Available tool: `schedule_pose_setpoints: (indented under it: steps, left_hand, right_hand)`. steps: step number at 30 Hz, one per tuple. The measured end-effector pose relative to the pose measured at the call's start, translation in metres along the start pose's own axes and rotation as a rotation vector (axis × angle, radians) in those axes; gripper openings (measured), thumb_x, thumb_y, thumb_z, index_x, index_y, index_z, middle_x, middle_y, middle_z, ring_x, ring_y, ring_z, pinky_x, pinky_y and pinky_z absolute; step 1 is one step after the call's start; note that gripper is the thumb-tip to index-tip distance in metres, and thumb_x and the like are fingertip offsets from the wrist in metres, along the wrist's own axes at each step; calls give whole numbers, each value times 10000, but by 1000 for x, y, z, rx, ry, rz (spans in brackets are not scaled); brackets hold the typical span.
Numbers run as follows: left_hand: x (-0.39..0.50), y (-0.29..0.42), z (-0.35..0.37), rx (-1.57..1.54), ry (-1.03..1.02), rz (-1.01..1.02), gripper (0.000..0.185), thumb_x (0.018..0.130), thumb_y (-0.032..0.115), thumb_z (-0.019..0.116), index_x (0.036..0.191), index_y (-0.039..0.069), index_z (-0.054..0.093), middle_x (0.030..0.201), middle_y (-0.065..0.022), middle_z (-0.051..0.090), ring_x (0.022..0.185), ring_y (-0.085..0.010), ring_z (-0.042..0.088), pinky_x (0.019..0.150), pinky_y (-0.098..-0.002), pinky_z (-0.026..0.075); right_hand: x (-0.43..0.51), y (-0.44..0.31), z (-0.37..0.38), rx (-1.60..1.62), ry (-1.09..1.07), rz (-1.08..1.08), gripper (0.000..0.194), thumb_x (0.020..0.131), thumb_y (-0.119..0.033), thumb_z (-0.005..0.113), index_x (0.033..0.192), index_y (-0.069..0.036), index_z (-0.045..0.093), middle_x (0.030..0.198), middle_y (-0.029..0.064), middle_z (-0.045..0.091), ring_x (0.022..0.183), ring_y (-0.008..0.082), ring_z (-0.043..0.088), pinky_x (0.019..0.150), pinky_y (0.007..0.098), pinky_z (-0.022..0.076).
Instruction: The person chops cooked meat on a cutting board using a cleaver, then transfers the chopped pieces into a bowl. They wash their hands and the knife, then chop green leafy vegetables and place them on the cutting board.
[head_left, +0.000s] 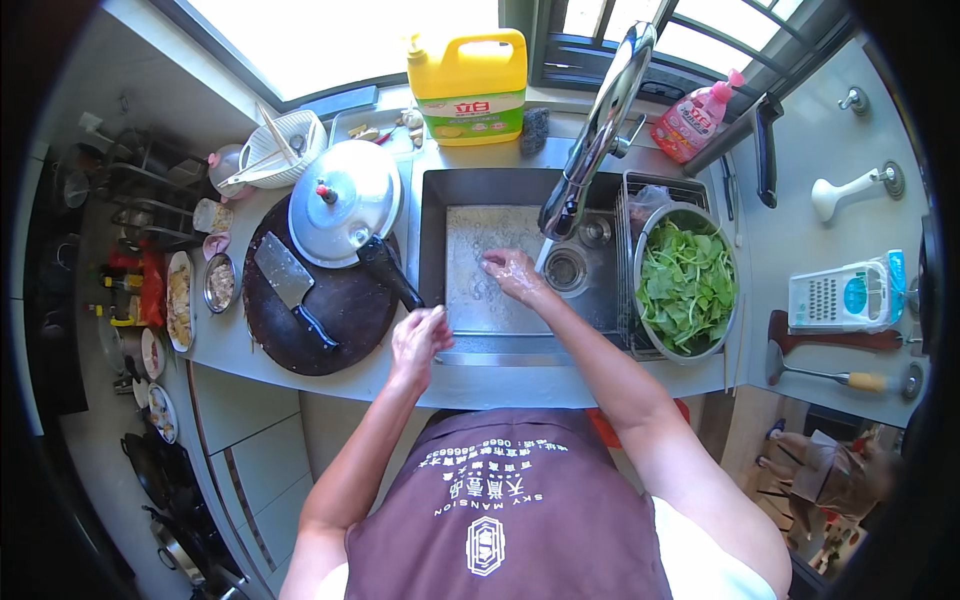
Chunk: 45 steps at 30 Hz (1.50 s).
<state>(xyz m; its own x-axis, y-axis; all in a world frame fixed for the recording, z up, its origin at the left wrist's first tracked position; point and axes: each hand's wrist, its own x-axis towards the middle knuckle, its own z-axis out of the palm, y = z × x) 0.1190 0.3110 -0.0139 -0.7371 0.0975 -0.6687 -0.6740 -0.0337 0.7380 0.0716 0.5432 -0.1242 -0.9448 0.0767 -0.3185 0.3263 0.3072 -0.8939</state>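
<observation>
My right hand (514, 275) is over the steel sink (480, 311), wet, its fingers loosely bent and nothing visible in them. Beside its wrist a thin stream of water falls from the chrome faucet (592, 142). My left hand (417, 346) is at the sink's front left corner, fingers curled and slightly blurred. Its fingertips are by the end of the black handle of a pressure cooker lid (346, 196); whether they grip it I cannot tell. The lid lies partly over a round dark chopping board (341, 322), where a cleaver (285, 271) rests.
A metal bowl of leafy greens (686, 281) stands right of the sink by a wire rack (624, 247). Behind are a yellow detergent jug (469, 90), a steel wool scrubber (535, 132) and a pink pump bottle (694, 116). Minced meat (221, 281) fills a small bowl at left. Another person (832, 472) is at lower right.
</observation>
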Motion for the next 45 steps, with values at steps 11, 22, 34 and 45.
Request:
schedule_pose_setpoints:
  steps: [11, 22, 34, 45]
  left_hand:
    - [30, 16, -12, -577, -18, 25, 363, 1048, 324, 639, 1342, 121, 576, 1172, -132, 696, 1100, -286, 700, 952, -427, 578]
    - [27, 40, -36, -699, -294, 270, 375, 1067, 112, 575, 1435, 43, 557, 1337, -83, 679, 1058, -160, 669, 871, -281, 565]
    - [-75, 41, -40, -445, -219, 216, 408, 1040, 90, 588, 1424, -24, 508, 1135, -103, 665, 889, -139, 645, 754, -231, 551]
    - [-105, 45, -32, -119, -431, -85, 521, 895, 92, 682, 1347, -113, 525, 956, -156, 680, 664, -204, 655, 629, -307, 556]
  right_hand:
    - [-25, 15, -43, 658, -23, 382, 345, 975, -262, 713, 1194, -8, 633, 1035, 123, 709, 848, 227, 730, 722, 367, 635]
    - [-71, -5, -80, 484, 153, 246, 409, 961, -216, 692, 1292, 19, 644, 993, 124, 718, 763, 198, 718, 575, 321, 587]
    - [-230, 0, -121, 1496, 516, 163, 493, 976, -396, 728, 1279, -44, 563, 1193, 194, 671, 1040, 323, 709, 903, 456, 591]
    - [-226, 48, -140, 1473, 1107, 384, 166, 868, -50, 587, 1005, 43, 597, 933, 180, 675, 771, 316, 698, 653, 419, 609]
